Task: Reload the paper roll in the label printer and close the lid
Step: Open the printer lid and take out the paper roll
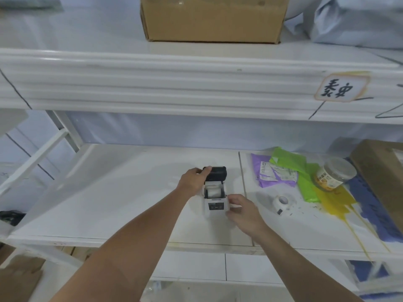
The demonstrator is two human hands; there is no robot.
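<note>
A small white label printer (216, 206) stands on the white shelf (109, 203), its black lid (216, 172) swung up and back. A white paper roll (214, 192) lies in the open bay. My left hand (194, 182) grips the lid's left edge, thumb on top. My right hand (242, 211) holds the printer's right side near the front, fingers curled against the body. A second, loose roll of white labels (282, 201) lies on the shelf to the right of the printer, apart from both hands.
Right of the printer lie purple and green mailer bags (283, 168), a lidded jar (335, 173), a yellow bag and a brown carton (383, 182). The upper shelf's thick white edge (196, 83) overhangs, carrying a cardboard box (213, 18). A black object (11, 216) sits far left.
</note>
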